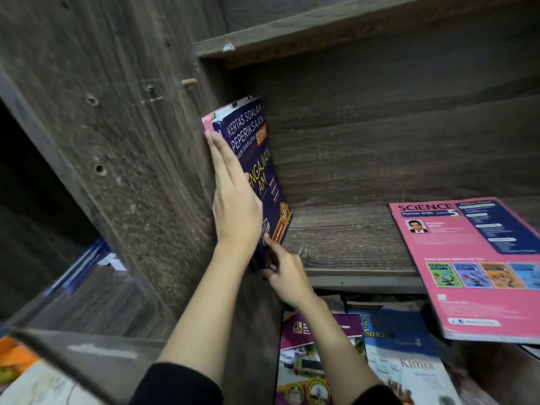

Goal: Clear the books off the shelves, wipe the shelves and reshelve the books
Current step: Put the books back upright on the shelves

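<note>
Purple book [253, 135] upright, left hand [233, 200] flat against it

Upright dark-blue book [257, 171] — "KERTAS SOALAN PEPERIKSAAN", "STPM"; pink book [479, 267] — "SCIENCE", "5".

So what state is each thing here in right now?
Dark blue exam-paper book: standing on the wooden shelf, against its left wall.
Pink Science book: flat, overhanging the shelf edge.
Left hand: fingers straight, pressing that book.
Right hand: pinching its bottom corner.
Purple book, lower shelf: lying flat.
</note>
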`<move>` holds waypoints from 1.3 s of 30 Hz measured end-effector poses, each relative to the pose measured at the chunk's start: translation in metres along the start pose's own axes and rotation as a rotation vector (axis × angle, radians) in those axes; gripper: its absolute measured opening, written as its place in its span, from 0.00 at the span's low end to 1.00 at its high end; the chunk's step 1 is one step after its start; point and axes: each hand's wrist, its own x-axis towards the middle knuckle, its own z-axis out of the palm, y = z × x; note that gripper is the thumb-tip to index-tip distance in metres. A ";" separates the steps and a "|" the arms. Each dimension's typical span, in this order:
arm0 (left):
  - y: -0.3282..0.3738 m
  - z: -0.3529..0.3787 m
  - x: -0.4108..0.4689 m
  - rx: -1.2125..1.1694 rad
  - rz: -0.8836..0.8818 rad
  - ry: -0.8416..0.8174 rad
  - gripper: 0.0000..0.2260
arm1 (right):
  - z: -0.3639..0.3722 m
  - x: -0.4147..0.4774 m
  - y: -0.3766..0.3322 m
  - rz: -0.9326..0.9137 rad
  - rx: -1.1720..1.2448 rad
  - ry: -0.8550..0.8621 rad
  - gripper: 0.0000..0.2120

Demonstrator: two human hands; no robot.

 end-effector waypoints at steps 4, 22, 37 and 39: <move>-0.010 0.008 0.000 0.131 0.072 -0.051 0.36 | 0.002 0.006 0.005 0.024 -0.073 0.044 0.31; -0.001 0.005 -0.004 0.223 -0.013 -0.119 0.41 | -0.004 -0.001 0.008 -0.041 -0.255 -0.067 0.28; 0.103 0.022 -0.063 -0.315 -0.429 -0.175 0.11 | -0.179 -0.055 0.011 -0.092 -0.398 0.548 0.13; 0.120 0.034 -0.080 -0.313 -0.526 -0.331 0.09 | -0.206 -0.071 0.020 0.037 -0.523 0.658 0.11</move>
